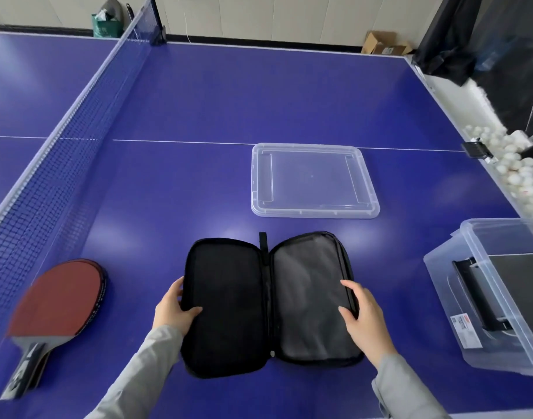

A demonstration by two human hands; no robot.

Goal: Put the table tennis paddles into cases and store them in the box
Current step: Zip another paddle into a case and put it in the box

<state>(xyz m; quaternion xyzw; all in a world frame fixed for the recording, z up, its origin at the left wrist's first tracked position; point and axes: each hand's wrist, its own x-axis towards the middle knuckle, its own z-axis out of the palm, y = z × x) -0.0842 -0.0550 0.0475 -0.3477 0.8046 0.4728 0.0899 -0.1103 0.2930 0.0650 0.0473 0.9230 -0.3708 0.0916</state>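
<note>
Across the whole view lies the blue table-tennis bench (198,95), its black net (62,164) running along my left. At the far right edge sits a clear plastic storage box (497,343), open on top; inside it I can make out a dark flat object, perhaps a case already stored, though I cannot tell for sure. Its clear plastic lid (315,181) lies flat on the bench beyond my hands, apart from the box, which I judge keeps the box open for loading.

Directly in front of me a black zippered fabric paddle case (268,303) is spread open like a book, both halves empty, one lined in black and the other in grey mesh. My left hand (174,311) grips the case's left edge, thumb curled over the rim. My right hand (360,313) holds the right edge the same way, fingers (349,287) hooked over the border. I judge both hands are keeping it flat and open, ready to take a paddle.

Well to the left, near the net, a red-rubber wooden-handled paddle (56,303) rests on the bench, not yet cased.
</note>
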